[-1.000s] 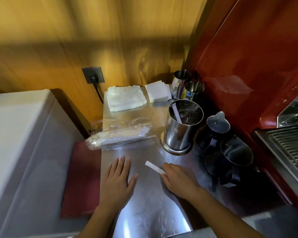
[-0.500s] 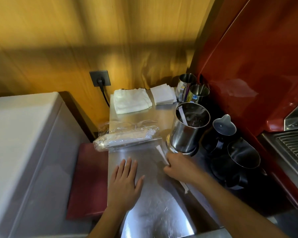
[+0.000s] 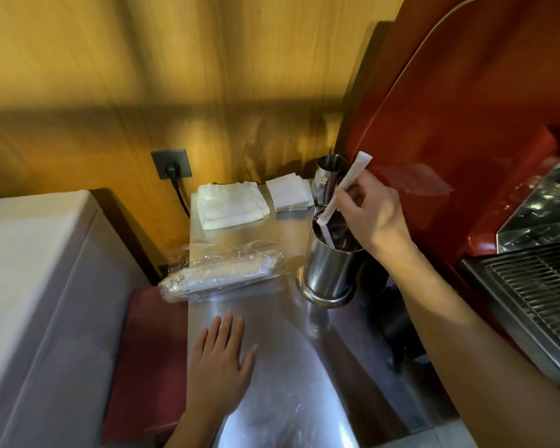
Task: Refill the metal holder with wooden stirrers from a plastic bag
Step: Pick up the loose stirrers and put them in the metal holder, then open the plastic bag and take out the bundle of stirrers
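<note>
A shiny metal holder (image 3: pixel 328 273) stands upright on the steel counter (image 3: pixel 272 383), right of centre. My right hand (image 3: pixel 374 211) hovers over its mouth, pinching a paper-wrapped wooden stirrer (image 3: pixel 345 185) that tilts with its lower tip at the holder's rim. Another stirrer (image 3: pixel 328 235) leans inside the holder. A clear plastic bag of stirrers (image 3: pixel 220 276) lies on its side to the holder's left, at the counter's left edge. My left hand (image 3: pixel 222 363) rests flat on the counter below the bag, fingers spread, holding nothing.
A folded white cloth (image 3: pixel 230 205) and a stack of napkins (image 3: pixel 288 195) lie at the back by the wooden wall. Small metal cups (image 3: pixel 328 173) stand behind the holder. Dark pitchers (image 3: pixel 398 328) and a red espresso machine (image 3: pixel 466 124) crowd the right; a white appliance (image 3: pixel 29 286) borders the left.
My right hand picked a wrapped stirrer off the counter and lifted it up and back to the holder's mouth. My left hand stayed flat on the counter.
</note>
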Available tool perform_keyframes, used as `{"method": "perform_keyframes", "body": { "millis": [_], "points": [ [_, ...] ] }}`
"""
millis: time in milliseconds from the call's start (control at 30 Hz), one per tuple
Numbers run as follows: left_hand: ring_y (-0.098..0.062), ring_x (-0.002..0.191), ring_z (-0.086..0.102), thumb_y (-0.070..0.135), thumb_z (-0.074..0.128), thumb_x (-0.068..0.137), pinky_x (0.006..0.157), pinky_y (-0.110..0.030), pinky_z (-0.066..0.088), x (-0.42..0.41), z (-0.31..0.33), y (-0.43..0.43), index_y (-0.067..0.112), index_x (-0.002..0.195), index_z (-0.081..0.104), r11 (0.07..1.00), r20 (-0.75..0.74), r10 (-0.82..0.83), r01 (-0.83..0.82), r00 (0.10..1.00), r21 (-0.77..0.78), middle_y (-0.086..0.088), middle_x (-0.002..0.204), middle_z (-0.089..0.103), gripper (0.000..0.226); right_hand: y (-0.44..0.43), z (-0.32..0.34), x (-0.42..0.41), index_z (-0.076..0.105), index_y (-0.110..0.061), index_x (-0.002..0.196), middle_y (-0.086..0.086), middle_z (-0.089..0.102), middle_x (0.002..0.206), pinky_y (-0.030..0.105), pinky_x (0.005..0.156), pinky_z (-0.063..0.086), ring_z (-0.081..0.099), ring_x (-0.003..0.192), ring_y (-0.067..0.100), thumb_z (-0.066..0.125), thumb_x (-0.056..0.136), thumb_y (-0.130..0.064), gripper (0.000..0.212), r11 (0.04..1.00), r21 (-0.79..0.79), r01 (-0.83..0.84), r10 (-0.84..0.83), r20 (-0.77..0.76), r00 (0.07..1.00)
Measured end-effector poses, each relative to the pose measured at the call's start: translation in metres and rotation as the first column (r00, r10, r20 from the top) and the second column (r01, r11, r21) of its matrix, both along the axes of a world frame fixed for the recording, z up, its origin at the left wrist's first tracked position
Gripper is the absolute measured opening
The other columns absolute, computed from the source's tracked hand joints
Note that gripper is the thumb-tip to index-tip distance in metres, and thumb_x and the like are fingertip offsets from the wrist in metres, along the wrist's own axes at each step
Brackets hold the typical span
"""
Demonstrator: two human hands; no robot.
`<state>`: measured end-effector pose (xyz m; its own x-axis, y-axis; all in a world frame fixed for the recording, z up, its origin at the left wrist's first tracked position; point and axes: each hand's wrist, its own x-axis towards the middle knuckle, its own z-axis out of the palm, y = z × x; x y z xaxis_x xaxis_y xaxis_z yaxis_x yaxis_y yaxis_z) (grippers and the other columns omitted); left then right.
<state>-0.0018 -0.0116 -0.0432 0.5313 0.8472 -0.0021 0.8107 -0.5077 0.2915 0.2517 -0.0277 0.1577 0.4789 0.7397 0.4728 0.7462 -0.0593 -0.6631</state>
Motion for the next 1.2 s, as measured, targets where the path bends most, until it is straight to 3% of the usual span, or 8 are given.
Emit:
{"method": "perform_keyframes", "body": {
  "millis": [133,300,467,633,800,900,1067,1200],
  "points": [
    [-0.031,0.131,0.043,0.061,0.006,0.090,0.107,-0.035,0.016,-0.002,-0.003,0.001,0.013,0.132,0.050,1.000,0.016,-0.006,0.006,1.000,-0.011,-0.011,0.138,0.052,0.077,0.006,-0.028,0.015,0.056,-0.015,0.088,0.000,0.054,0.070,0.031,0.060,0.032,0.048,0.062,0.022,0.050,0.087,-0.025,0.012,0.955,-0.221,0.198,-0.170,0.139,0.976],
    [-0.030,0.132,0.041,0.060,0.009,0.090,0.108,-0.035,0.014,-0.002,-0.006,0.002,0.015,0.133,0.048,0.999,0.018,-0.008,0.008,1.000,-0.031,-0.009,0.140,0.050,0.073,0.007,-0.046,0.026,0.055,-0.019,0.082,0.000,0.056,0.082,0.031,0.060,0.026,0.046,0.073,0.020,0.054,0.085,-0.025,0.007,0.833,-0.497,0.244,-0.167,0.195,0.966],
    [-0.030,0.133,0.039,0.053,0.028,0.089,0.111,-0.035,0.012,-0.001,-0.007,0.002,0.016,0.134,0.046,1.000,0.020,-0.020,0.019,1.000,0.022,-0.009,0.143,0.047,0.061,0.008,-0.032,0.021,0.058,-0.010,0.086,0.012,0.060,0.094,0.037,0.067,0.040,0.054,0.079,0.031,0.052,0.087,-0.021,0.013,0.892,-0.368,0.263,-0.175,0.255,0.951],
    [-0.028,0.139,0.031,0.046,0.044,0.089,0.113,-0.041,0.024,-0.002,-0.001,0.011,0.016,0.136,0.043,0.998,0.042,-0.068,0.068,0.997,-0.004,-0.009,0.148,0.039,0.056,0.010,-0.014,-0.005,0.059,-0.007,0.085,0.010,0.061,0.086,0.037,0.066,0.043,0.056,0.076,0.030,0.052,0.088,-0.018,0.013,0.977,-0.202,0.070,-0.027,0.208,0.978],
    [-0.027,0.113,0.052,0.038,0.048,0.086,0.088,-0.038,0.047,0.001,0.032,0.043,0.017,0.104,0.054,0.979,-0.045,-0.150,0.141,0.988,-0.149,-0.005,0.118,0.057,0.028,0.030,-0.023,-0.038,0.058,-0.012,0.093,0.004,0.061,0.086,0.038,0.066,0.047,0.055,0.076,0.022,0.050,0.091,-0.021,0.012,0.950,-0.286,-0.129,0.206,0.258,0.944],
    [-0.027,0.105,0.060,0.042,0.044,0.089,0.084,-0.038,0.050,0.007,0.049,0.062,0.024,0.112,0.053,0.973,-0.019,-0.072,0.066,0.997,-0.221,-0.005,0.116,0.064,0.031,0.045,-0.049,-0.056,0.054,-0.015,0.086,0.004,0.060,0.083,0.039,0.064,0.048,0.055,0.073,0.022,0.049,0.090,-0.022,0.009,0.918,-0.342,-0.203,0.297,0.248,0.922],
    [-0.028,0.103,0.057,0.030,0.047,0.090,0.084,-0.039,0.044,0.016,0.062,0.090,0.016,0.113,0.055,0.998,0.148,-0.029,0.021,0.989,0.058,-0.008,0.114,0.063,0.028,0.075,-0.104,-0.068,0.057,-0.015,0.101,0.007,0.062,0.104,0.035,0.081,0.037,0.053,0.094,0.025,0.049,0.088,-0.026,0.018,0.855,-0.468,-0.223,0.390,0.296,0.872],
    [-0.026,0.122,0.046,0.023,0.043,0.093,0.100,-0.038,0.034,0.019,0.054,0.108,0.012,0.125,0.048,0.984,0.098,-0.072,0.054,0.993,0.172,-0.011,0.133,0.052,0.034,0.087,-0.132,-0.068,0.049,-0.017,0.123,0.004,0.050,0.134,0.035,0.103,0.021,0.040,0.126,0.022,0.051,0.087,-0.027,0.038,0.792,-0.557,-0.250,0.482,0.318,0.816]
  ]
}}
